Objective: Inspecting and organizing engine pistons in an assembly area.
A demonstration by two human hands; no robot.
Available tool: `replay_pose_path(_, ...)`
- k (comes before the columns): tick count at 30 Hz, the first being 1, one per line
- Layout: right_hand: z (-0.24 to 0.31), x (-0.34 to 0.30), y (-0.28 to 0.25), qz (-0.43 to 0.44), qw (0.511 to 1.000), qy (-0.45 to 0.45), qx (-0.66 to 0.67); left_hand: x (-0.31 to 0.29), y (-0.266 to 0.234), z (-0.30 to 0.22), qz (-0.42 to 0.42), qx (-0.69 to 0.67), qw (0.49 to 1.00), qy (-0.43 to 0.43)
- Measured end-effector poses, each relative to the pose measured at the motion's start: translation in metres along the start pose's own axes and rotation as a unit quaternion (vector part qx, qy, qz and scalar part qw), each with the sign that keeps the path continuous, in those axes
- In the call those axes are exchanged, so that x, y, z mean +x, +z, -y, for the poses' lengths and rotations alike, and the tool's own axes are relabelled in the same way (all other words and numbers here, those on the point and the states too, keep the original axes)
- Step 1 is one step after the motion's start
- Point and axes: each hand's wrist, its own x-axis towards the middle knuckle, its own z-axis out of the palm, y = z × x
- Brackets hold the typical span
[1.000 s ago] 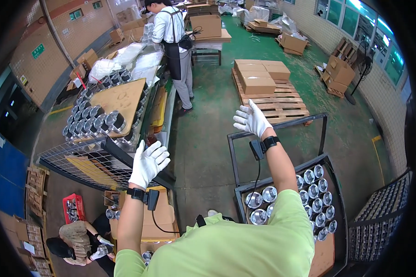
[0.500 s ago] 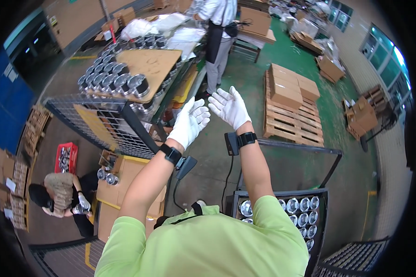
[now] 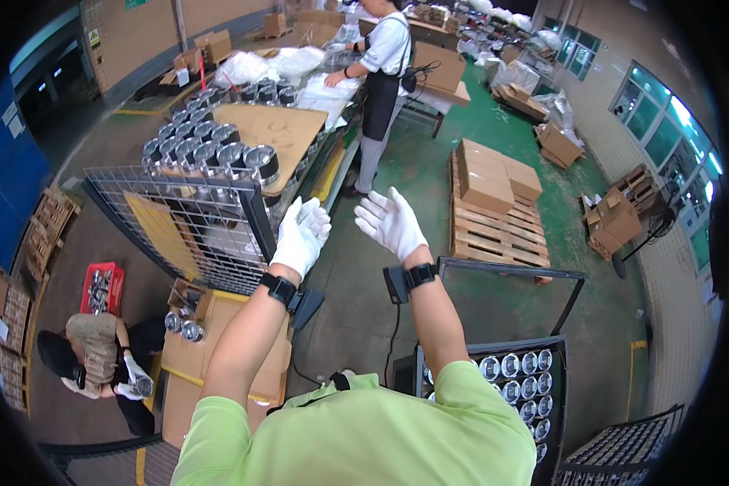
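Both hands wear white gloves and are held out in front of me, apart from each other with palms partly turned inward. My left hand [image 3: 302,236] is open, fingers stretched upward, nothing in it. Nearest to it is the frame of a black wire-mesh panel [image 3: 188,223]. My right hand [image 3: 391,224] is open as well, with its fingers spread, and it touches nothing. A black strap with a small box sits on each wrist. Below my right arm, rows of shiny round metal parts [image 3: 512,366] fill a dark-framed rack [image 3: 560,405].
Beyond the mesh, silver cylindrical parts [image 3: 188,152] stand around a brown board [image 3: 279,121]. A co-worker in a dark apron [image 3: 381,105] stands behind; another person [image 3: 97,344] crouches left by a red crate [image 3: 115,279]. Cardboard boxes [image 3: 488,186] sit on a wooden pallet [image 3: 470,231].
Both hands have moved lower in the view and stay open. My view has tilted up a little. The crouching person's hands have shifted around a metal part.
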Motion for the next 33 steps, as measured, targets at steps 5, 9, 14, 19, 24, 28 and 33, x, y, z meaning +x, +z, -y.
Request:
replay_pose_path(5,0.031,-0.056,-0.030,-0.089,0.995,-0.051,0.000,-0.017,0.011,-0.006,0.025,0.043,0.996,-0.079)
replay_pose_path(9,0.074,-0.108,-0.068,-0.139,0.985,-0.105,-0.011,-0.026,0.049,0.022,0.099,0.112,0.978,-0.148)
replay_pose_path(14,0.164,-0.162,-0.117,-0.251,0.944,-0.214,0.021,-0.022,0.095,0.066,0.164,0.121,0.959,-0.195)
replay_pose_path(19,0.202,-0.177,-0.149,-0.305,0.928,-0.210,-0.037,-0.014,0.099,0.079,0.166,0.119,0.960,-0.191)
replay_pose_path(24,0.213,-0.162,-0.178,-0.312,0.935,-0.167,-0.022,-0.016,0.090,0.074,0.098,0.129,0.971,-0.175)
replay_pose_path(28,0.233,-0.149,-0.193,-0.345,0.922,-0.175,0.002,-0.010,0.111,0.094,0.121,0.164,0.957,-0.207)
replay_pose_path(33,0.219,-0.141,-0.195,-0.320,0.938,-0.132,-0.020,-0.006,0.122,0.115,0.160,0.166,0.943,-0.239)
